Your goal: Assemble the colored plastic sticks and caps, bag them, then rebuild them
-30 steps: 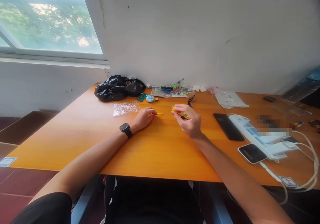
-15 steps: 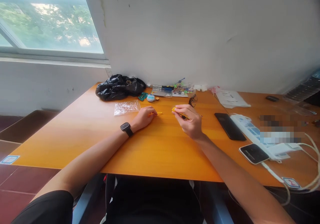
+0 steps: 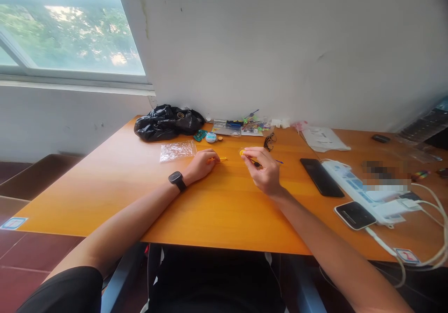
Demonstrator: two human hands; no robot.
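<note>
My left hand (image 3: 202, 164) rests on the table with its fingers closed around a thin yellow stick (image 3: 223, 158), whose end pokes out to the right. Its kind is too small to make out. My right hand (image 3: 263, 167) pinches a small round yellow piece (image 3: 241, 152) between thumb and fingertips, apart from the stick. Below the right hand's fingers, a small black round thing (image 3: 256, 164) shows in part. A thin blue tip (image 3: 279, 162) sticks out on the hand's far side. Black-framed glasses or a similar dark looped thing (image 3: 269, 141) lies just behind that hand.
A clear plastic bag (image 3: 178, 151) lies behind my left hand, with a black plastic bag (image 3: 164, 124) at the back left. Small tools and parts (image 3: 234, 125) line the wall. To the right are a black phone (image 3: 321, 177), a white power strip (image 3: 350, 182) and a white-edged device (image 3: 355, 215).
My right hand has shifted and turned slightly, with the yellow piece still pinched. The blue tip beside it now shows more clearly. The left hand has stayed in place.
</note>
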